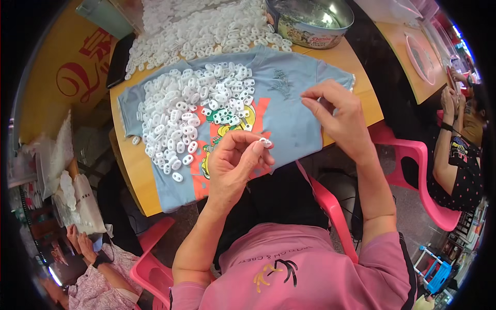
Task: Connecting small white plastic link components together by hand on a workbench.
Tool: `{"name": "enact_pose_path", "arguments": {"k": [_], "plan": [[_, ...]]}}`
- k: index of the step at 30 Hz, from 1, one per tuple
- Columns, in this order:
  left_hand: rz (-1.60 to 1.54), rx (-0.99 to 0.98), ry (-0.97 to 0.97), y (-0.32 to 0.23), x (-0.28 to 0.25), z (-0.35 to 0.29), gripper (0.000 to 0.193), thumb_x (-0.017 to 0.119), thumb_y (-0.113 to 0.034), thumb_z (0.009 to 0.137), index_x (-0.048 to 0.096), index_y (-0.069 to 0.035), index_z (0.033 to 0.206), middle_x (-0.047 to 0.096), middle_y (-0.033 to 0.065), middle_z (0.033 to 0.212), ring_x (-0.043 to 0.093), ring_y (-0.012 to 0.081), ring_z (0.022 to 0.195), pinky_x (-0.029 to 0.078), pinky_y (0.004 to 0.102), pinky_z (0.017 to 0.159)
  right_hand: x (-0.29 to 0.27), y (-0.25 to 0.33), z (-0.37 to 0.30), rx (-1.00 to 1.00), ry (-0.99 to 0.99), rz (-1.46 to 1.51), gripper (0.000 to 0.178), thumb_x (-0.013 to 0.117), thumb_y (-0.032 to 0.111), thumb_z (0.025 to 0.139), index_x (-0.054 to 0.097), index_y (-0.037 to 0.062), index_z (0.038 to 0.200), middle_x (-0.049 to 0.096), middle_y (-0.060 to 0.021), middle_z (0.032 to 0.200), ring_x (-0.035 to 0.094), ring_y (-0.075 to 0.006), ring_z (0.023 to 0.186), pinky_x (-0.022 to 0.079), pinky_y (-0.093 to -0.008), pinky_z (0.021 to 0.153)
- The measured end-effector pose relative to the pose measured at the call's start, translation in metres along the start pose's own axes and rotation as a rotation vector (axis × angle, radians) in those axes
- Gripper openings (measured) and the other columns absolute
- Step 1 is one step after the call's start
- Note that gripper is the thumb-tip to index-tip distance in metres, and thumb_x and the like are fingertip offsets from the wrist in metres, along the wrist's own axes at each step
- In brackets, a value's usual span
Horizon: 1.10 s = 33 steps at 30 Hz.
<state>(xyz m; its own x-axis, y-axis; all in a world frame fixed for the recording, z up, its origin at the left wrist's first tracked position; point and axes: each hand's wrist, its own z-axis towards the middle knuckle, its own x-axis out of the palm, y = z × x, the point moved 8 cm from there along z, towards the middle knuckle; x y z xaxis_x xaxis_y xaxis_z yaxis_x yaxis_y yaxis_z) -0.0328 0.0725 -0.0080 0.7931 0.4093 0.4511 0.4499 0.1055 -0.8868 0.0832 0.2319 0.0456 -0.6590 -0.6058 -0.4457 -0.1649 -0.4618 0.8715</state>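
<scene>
Between thumb and fingers, my left hand (235,163) pinches a small white two-hole plastic piece (265,142) above the near edge of a grey-blue T-shirt (299,124) spread on the table. My right hand (338,113) hovers over the shirt's right side, thumb and forefinger drawn together; anything between those tips is too small to make out. Just left of its fingertips lies a small heap of thin, dark metal bits (280,83). A broad pile of similar white oval pieces (175,119) covers the shirt's left half, reaching onto its colourful print.
Behind the shirt, more white pieces (206,33) heap across the wooden table (364,88). A round tin (315,28) with metal bits stands at the back right. Pink chairs (423,181) flank me. Other people's hands (82,245) work at left and far right.
</scene>
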Motion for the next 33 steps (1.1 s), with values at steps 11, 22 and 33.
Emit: {"name": "enact_pose_path", "arguments": {"k": [11, 22, 33], "plan": [[-0.154, 0.017, -0.011, 0.001, -0.008, 0.002, 0.012, 0.056, -0.008, 0.096, 0.054, 0.001, 0.104, 0.067, 0.0145, 0.096, 0.065, 0.0153, 0.072, 0.052, 0.0254, 0.063, 0.010, 0.000, 0.014, -0.135, 0.079, -0.588, 0.007, 0.066, 0.007, 0.083, 0.063, 0.0020, 0.088, 0.061, -0.0101, 0.083, 0.060, -0.0241, 0.067, 0.046, -0.0346, 0.063], [-0.282, 0.026, -0.042, 0.001, -0.015, 0.006, 0.013, 0.060, -0.007, 0.094, 0.055, 0.001, 0.104, 0.067, 0.0155, 0.095, 0.066, 0.0172, 0.071, 0.053, 0.0271, 0.061, 0.012, 0.011, 0.018, -0.229, 0.180, -0.702, 0.009, 0.063, 0.006, 0.085, 0.062, 0.0002, 0.092, 0.061, -0.0129, 0.084, 0.061, -0.0303, 0.076, 0.046, -0.0369, 0.068], [-0.255, 0.091, -0.037, 0.002, -0.017, 0.006, 0.014, 0.061, -0.007, 0.093, 0.056, 0.001, 0.103, 0.067, 0.0132, 0.093, 0.065, 0.0150, 0.071, 0.053, 0.0259, 0.061, 0.019, 0.009, 0.006, 0.101, 0.084, 0.105, 0.014, 0.064, 0.008, 0.091, 0.065, -0.0033, 0.100, 0.066, -0.0046, 0.088, 0.059, -0.0095, 0.070, 0.047, -0.0238, 0.067]]}}
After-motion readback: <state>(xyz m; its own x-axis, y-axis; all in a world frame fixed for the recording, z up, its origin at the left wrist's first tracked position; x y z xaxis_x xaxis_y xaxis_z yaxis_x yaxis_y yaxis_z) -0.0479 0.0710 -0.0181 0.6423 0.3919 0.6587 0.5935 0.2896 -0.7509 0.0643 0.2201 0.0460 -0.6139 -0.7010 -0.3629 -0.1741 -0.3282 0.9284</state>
